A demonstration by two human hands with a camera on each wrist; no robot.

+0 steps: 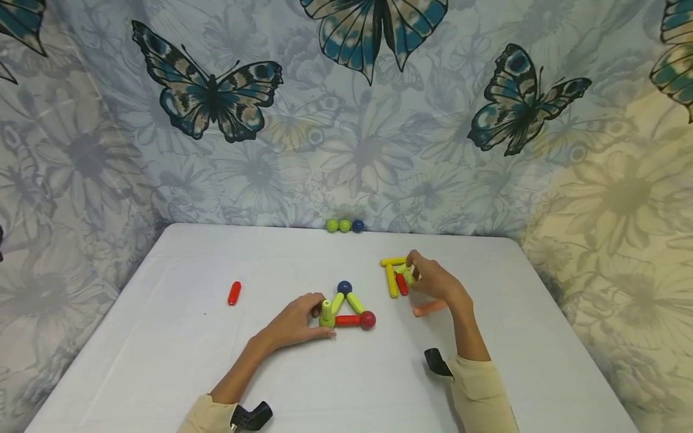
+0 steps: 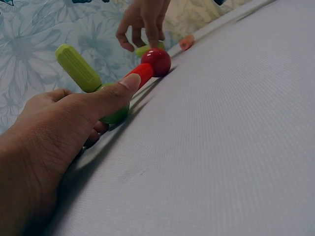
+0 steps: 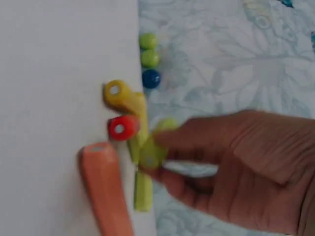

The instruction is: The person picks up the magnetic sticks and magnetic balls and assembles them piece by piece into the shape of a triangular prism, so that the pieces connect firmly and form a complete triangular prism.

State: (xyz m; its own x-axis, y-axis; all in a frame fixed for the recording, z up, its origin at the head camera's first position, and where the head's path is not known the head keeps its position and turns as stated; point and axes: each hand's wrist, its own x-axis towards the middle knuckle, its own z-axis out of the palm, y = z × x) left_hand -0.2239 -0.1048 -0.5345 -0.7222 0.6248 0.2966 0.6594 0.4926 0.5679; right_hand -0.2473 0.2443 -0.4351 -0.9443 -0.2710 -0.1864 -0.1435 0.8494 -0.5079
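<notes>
A triangle of magnetic rods and balls lies mid-table in the head view: a red rod, two lime rods, a blue ball, a red ball and a green ball. From the green ball another lime rod sticks up. My left hand grips that corner, its thumb along the red rod. At the right, my right hand pinches a lime rod between thumb and fingers, above a cluster of loose rods.
Beside the right hand lie yellow rods, a short red rod and an orange rod. Another red rod is off to the left. Two green balls and a blue ball line the table's back edge.
</notes>
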